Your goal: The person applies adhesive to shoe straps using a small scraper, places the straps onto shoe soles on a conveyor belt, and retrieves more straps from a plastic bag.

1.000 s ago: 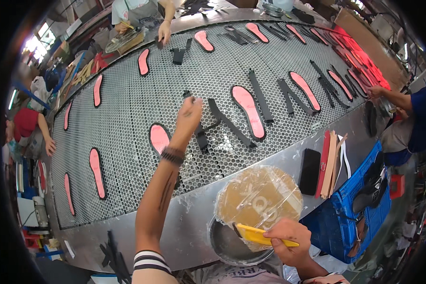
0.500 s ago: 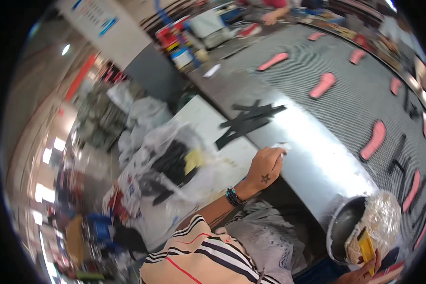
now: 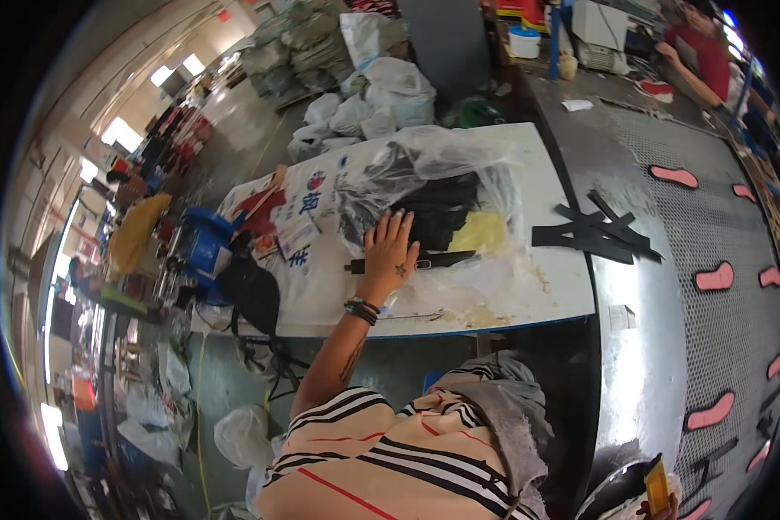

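My left hand [image 3: 392, 251] lies palm down, fingers stretched and slightly apart, on black strips [image 3: 442, 208] in a clear plastic bag [image 3: 498, 186] spread open on the white table. Under its heel runs a narrow black strap with a buckle [image 3: 446, 260]. A yellow sheet [image 3: 478, 233] rests beside the strips. At the lower right edge, my right hand [image 3: 649, 511], mostly cut off, grips a flat yellow tool with a dark edge [image 3: 658, 487]. Close to it is a dark bowl [image 3: 611, 496], partly out of view.
Loose black strips [image 3: 594, 230] straddle the table [image 3: 556, 295] and metal ledge [image 3: 637, 373]. A small white paper [image 3: 620, 316] lies on the ledge. Pink sole-shaped pieces [image 3: 712, 412] sit on the mesh belt [image 3: 667, 225]. A black cap [image 3: 250, 290] hangs at the table's left; a co-worker [image 3: 702, 56] is far right.
The view has swung left. My left hand has left the metal ledge, where it held something small and white, and now rests on the bagged strips. My right hand still holds the yellow tool.
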Available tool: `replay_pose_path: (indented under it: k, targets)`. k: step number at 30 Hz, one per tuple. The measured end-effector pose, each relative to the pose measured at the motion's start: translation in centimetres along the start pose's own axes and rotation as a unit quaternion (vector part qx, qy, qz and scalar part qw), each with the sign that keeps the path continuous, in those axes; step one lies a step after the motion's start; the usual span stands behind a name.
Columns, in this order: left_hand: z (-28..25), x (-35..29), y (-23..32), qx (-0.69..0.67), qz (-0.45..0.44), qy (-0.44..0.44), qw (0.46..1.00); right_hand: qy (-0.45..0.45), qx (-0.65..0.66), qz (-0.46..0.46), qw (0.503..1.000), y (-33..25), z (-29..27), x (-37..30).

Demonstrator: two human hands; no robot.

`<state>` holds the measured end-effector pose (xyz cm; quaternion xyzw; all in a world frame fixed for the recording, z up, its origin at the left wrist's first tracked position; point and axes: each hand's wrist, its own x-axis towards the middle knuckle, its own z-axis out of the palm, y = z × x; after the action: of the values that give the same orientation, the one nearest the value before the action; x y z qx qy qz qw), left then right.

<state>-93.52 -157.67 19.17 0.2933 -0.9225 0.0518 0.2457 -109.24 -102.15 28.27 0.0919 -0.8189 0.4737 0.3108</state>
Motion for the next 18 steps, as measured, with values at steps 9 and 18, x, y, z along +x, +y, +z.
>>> replay_pose_path:
  k: [9, 18]
  targets:
    - [-6.7, 2.3, 3.1, -0.085, 0.06, -0.153, 0.983, 0.002, -0.057, 0.008, 0.998, 1.4, -2.0, -1.3]
    - [-11.8, 8.6, 7.0, -0.111, 0.014, -0.05, 0.992, 0.074, -0.181, 0.072, 0.978, -0.8, -8.1, -5.1]
